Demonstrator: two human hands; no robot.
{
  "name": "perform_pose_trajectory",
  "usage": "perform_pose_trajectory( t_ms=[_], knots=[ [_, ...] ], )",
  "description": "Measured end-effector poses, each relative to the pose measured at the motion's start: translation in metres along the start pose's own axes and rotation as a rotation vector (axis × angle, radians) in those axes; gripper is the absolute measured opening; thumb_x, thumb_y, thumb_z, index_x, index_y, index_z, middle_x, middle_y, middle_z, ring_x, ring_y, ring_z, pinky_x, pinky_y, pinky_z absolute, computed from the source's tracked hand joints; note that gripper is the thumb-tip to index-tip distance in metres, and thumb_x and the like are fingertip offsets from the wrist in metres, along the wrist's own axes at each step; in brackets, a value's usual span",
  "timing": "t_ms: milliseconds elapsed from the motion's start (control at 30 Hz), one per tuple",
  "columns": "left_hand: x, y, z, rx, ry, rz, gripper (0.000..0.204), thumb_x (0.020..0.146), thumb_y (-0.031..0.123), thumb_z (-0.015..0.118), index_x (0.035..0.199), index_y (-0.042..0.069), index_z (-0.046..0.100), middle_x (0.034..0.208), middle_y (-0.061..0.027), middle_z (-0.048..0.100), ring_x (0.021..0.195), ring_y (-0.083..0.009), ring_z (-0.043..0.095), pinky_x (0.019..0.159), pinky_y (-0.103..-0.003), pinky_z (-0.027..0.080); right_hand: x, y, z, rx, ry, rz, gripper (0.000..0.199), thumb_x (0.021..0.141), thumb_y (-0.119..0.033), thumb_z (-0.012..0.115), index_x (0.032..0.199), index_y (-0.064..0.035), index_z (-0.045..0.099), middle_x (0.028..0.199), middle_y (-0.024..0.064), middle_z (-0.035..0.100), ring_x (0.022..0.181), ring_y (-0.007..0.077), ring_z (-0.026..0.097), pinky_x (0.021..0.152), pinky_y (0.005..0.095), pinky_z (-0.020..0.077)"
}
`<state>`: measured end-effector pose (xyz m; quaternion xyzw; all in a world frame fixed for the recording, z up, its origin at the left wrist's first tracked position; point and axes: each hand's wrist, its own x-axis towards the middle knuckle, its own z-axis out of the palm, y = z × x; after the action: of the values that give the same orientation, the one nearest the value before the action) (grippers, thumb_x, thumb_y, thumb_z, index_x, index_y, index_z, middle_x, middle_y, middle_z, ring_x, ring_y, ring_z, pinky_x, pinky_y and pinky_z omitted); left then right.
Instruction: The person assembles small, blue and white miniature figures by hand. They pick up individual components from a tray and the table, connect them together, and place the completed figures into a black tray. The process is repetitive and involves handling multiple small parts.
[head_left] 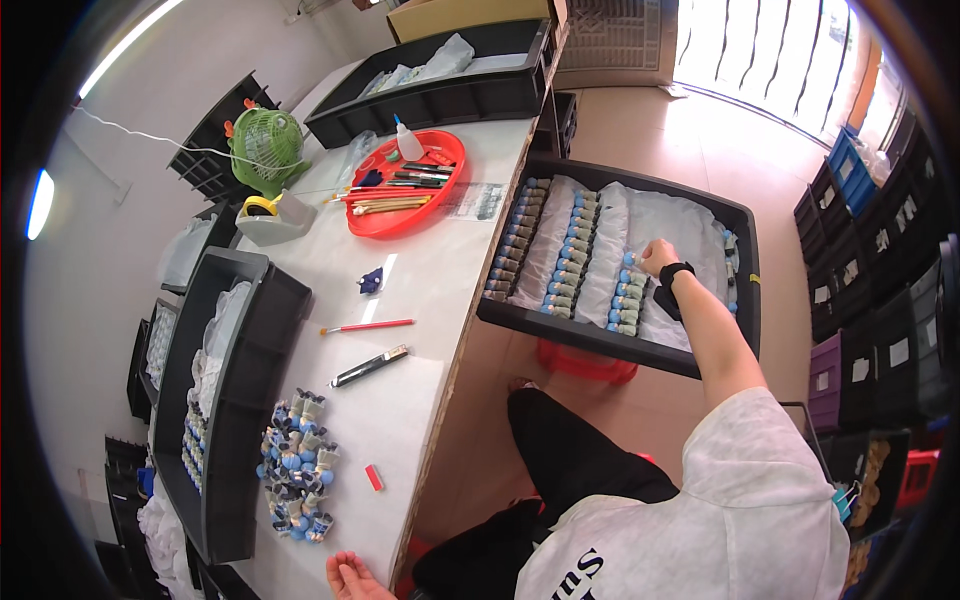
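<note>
Two hands (657, 258); one red tray (440, 142), one green fan (267, 148), one tape dispenser (278, 224), one white bottle (408, 144)

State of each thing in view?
Right hand: at end of figurine row, grip unclear
Left hand: loosely curled, seemingly empty
Black tray at right: uncovered, holding figurine rows
Loose figurines: piled on table
Red tray: uncovered, holding brushes
Green fan: upright, spin unclear
Tape dispenser: loaded

The pale counter (415, 400) carries a heap of small blue-and-grey figurines (297, 465) near a little red block (374, 478). Beyond lie a slim black tool (370, 367), a red paintbrush (368, 326) and a dark blue lump (371, 281); farther along stand a tape dispenser (278, 224), a green fan (268, 145), a red tray (385, 231) of tools and a black crate (430, 107).
</note>
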<state>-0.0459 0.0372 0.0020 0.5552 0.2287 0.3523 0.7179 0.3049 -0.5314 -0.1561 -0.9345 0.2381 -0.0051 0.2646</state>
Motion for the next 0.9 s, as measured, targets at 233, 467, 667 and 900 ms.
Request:
perform_pose_trajectory(
  t_ms=[233,467,667,900],
  knots=[
    [-0.001,-0.001,0.003,-0.023,-0.005,-0.004,0.018,0.084,0.002,0.05,0.101,-0.004,0.051,0.093,-0.0139,0.057,0.085,-0.0213,0.055,0.079,-0.03,0.045,-0.005,-0.013,-0.002,-0.178,0.007,0.031,0.013,0.062,-0.012,0.059,0.074,-0.0067,0.062,0.077,0.015,0.063,0.072,0.0267,0.061,0.066,0.0338,0.0491],
    [0.004,-0.003,0.002,-0.004,-0.03,-0.015,0.023,0.086,0.006,0.05,0.108,-0.001,0.049,0.098,-0.0104,0.056,0.089,-0.0176,0.054,0.081,-0.028,0.044,0.008,0.007,0.009,-0.039,-0.078,-0.12,0.024,0.061,-0.024,0.065,0.07,-0.0018,0.06,0.065,0.0133,0.06,0.051,0.0206,0.059,0.051,0.0311,0.049],
    [0.001,-0.003,0.001,-0.137,-0.001,-0.034,0.02,0.083,0.001,0.051,0.103,-0.002,0.052,0.096,-0.0114,0.058,0.088,-0.018,0.056,0.082,-0.03,0.045,0.025,0.017,0.01,-0.182,0.07,-0.256,0.042,0.064,-0.019,0.061,0.102,-0.002,0.055,0.099,0.0209,0.058,0.098,0.033,0.053,0.083,0.0377,0.0426],
    [-0.001,0.0,-0.002,-0.153,-0.032,-0.048,0.018,0.083,0.001,0.052,0.101,-0.001,0.055,0.094,-0.0117,0.06,0.088,-0.02,0.058,0.08,-0.029,0.047,-0.035,-0.177,-0.018,0.51,-0.08,-0.693,0.032,0.076,-0.007,0.057,0.106,-0.001,0.052,0.073,0.002,0.056,0.056,0.0074,0.051,0.05,0.0198,0.0418]
  ],
)
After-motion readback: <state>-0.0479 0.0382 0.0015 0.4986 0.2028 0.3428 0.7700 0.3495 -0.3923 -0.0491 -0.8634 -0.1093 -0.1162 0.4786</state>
